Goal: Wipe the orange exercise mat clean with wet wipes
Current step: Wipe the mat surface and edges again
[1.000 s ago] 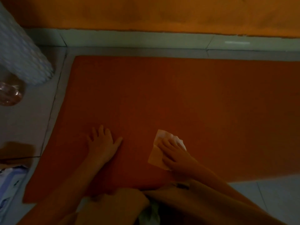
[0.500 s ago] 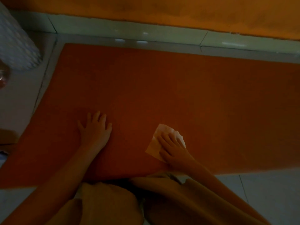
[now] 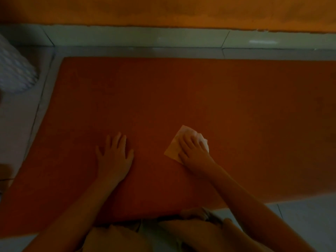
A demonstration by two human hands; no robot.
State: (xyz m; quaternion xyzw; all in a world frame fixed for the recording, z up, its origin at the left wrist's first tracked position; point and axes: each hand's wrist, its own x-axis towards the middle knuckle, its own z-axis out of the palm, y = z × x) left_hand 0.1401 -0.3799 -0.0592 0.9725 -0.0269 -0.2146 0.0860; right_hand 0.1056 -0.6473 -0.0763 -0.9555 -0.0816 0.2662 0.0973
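Dim room, orange-painted wall [image 3: 163, 10] at the far side. Pale tile skirting [image 3: 127, 36] runs along the wall's base. Grey floor tiles [image 3: 16, 124] lie below the wall, with a white patterned bundle [image 3: 14, 73] near its left end.

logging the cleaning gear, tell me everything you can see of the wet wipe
The wet wipe is a pale, thin, soft-looking sheet lying flat on the orange exercise mat, nearer the person's side, one corner pointing away from the person. Its right side looks crumpled. The right hand presses on it with straight fingers, covering much of it. Nothing else touches it; dim light hides any dirt.
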